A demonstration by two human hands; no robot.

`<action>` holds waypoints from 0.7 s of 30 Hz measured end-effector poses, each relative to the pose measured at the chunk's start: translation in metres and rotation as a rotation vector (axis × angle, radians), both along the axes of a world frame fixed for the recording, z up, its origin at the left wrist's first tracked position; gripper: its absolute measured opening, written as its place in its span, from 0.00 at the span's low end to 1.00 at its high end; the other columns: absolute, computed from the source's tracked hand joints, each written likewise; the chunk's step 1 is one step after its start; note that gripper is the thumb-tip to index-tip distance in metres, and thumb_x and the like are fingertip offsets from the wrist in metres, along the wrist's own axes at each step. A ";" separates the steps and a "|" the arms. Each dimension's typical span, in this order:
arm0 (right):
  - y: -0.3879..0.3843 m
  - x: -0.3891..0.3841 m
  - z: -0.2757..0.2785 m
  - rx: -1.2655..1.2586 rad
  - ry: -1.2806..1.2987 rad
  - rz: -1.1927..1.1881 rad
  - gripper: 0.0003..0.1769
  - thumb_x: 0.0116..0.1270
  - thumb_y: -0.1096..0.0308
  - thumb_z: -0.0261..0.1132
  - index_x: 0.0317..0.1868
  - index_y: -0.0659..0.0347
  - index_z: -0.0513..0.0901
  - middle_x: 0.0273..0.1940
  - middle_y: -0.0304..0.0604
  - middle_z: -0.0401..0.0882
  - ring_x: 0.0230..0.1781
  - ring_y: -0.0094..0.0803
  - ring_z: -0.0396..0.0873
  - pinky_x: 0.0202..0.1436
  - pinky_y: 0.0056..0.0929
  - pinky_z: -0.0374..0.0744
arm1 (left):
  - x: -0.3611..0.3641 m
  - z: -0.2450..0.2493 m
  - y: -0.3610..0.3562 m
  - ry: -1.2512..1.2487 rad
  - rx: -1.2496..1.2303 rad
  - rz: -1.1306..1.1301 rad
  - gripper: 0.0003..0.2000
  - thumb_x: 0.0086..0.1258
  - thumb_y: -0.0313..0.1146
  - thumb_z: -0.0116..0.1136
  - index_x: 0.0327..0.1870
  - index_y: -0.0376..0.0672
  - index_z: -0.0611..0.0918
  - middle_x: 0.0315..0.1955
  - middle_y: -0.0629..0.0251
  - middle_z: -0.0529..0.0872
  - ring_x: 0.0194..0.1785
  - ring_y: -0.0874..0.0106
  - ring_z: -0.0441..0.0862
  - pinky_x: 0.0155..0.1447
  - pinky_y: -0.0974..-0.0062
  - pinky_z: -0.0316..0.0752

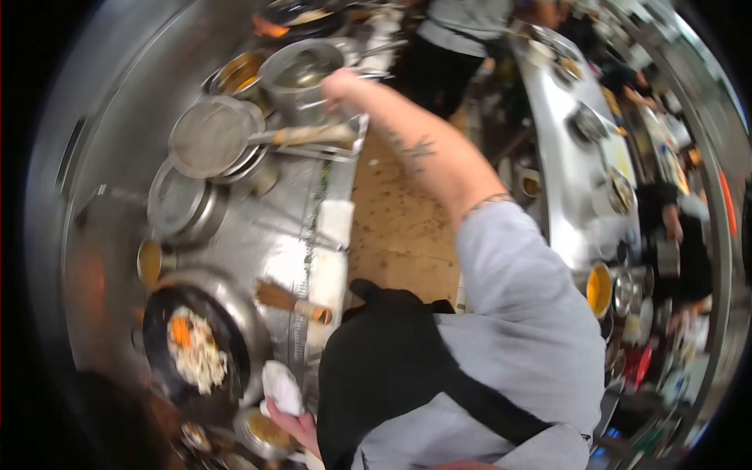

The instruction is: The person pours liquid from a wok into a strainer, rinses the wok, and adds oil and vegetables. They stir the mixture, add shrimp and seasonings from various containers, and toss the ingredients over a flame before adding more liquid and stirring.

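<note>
We pinched white cloth [283, 388] in left hand [294, 425]; right hand [341, 88], fingers curled, hold unclear, needed steady wrist beside far pot [280, 88].

Apron — black; brush bristles [274, 295] — brown.

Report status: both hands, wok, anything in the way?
Left hand on cloth, beside wok. Right hand by pot, grip blurred. Food in wok. Brush lies between hands.
</note>
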State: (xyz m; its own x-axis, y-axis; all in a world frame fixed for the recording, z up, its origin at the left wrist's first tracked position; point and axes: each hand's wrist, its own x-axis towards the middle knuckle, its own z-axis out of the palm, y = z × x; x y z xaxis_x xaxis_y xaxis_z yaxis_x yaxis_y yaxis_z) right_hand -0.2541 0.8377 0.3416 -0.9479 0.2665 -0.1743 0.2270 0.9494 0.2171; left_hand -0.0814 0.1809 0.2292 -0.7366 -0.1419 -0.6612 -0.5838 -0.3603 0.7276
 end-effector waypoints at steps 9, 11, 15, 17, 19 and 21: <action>0.030 0.007 0.014 -2.636 0.460 -0.883 0.12 0.64 0.79 0.48 0.21 0.63 0.64 0.19 0.38 0.64 0.14 0.23 0.64 0.18 0.17 0.68 | 0.007 -0.036 -0.018 0.035 0.301 0.087 0.24 0.74 0.40 0.49 0.66 0.33 0.71 0.58 0.53 0.80 0.58 0.59 0.81 0.64 0.62 0.76; 0.024 0.014 0.021 -2.685 0.556 -0.701 0.14 0.64 0.80 0.48 0.20 0.60 0.61 0.19 0.36 0.60 0.14 0.21 0.61 0.18 0.14 0.66 | 0.008 -0.033 -0.016 0.047 0.302 0.108 0.24 0.73 0.39 0.50 0.65 0.32 0.70 0.58 0.52 0.80 0.58 0.59 0.81 0.63 0.61 0.77; 0.034 0.016 0.028 -2.764 0.461 -0.737 0.14 0.64 0.82 0.47 0.21 0.59 0.62 0.19 0.35 0.61 0.16 0.20 0.62 0.18 0.15 0.66 | 0.005 -0.032 -0.022 0.059 0.286 0.147 0.24 0.73 0.37 0.50 0.66 0.31 0.69 0.59 0.51 0.79 0.59 0.58 0.80 0.63 0.60 0.77; 0.035 0.017 0.034 -2.778 0.475 -0.764 0.13 0.65 0.81 0.46 0.22 0.60 0.62 0.19 0.34 0.62 0.16 0.20 0.62 0.19 0.15 0.66 | 0.003 -0.031 -0.024 0.076 0.289 0.148 0.24 0.74 0.37 0.50 0.67 0.32 0.69 0.60 0.51 0.79 0.60 0.58 0.80 0.65 0.61 0.76; 0.027 0.019 0.043 -2.773 0.496 -0.751 0.13 0.65 0.81 0.46 0.22 0.60 0.61 0.19 0.35 0.61 0.15 0.21 0.62 0.18 0.15 0.66 | 0.000 -0.029 -0.027 0.099 0.296 0.152 0.24 0.75 0.36 0.51 0.68 0.32 0.68 0.60 0.51 0.78 0.60 0.58 0.80 0.66 0.61 0.75; 0.020 0.021 0.050 -2.766 0.494 -0.763 0.13 0.65 0.82 0.45 0.23 0.60 0.61 0.19 0.35 0.61 0.15 0.21 0.61 0.18 0.15 0.65 | -0.003 -0.030 -0.033 0.124 0.318 0.138 0.24 0.74 0.34 0.51 0.68 0.32 0.67 0.61 0.50 0.78 0.61 0.58 0.79 0.66 0.61 0.76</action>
State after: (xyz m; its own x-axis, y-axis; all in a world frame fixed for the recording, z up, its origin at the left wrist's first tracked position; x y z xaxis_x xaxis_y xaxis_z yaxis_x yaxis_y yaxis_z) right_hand -0.2334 0.8575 0.3917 -0.9270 0.0913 -0.3638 0.0529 -0.9283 -0.3680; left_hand -0.0848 0.1482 0.1990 -0.8024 -0.0468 -0.5950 -0.4284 -0.6490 0.6287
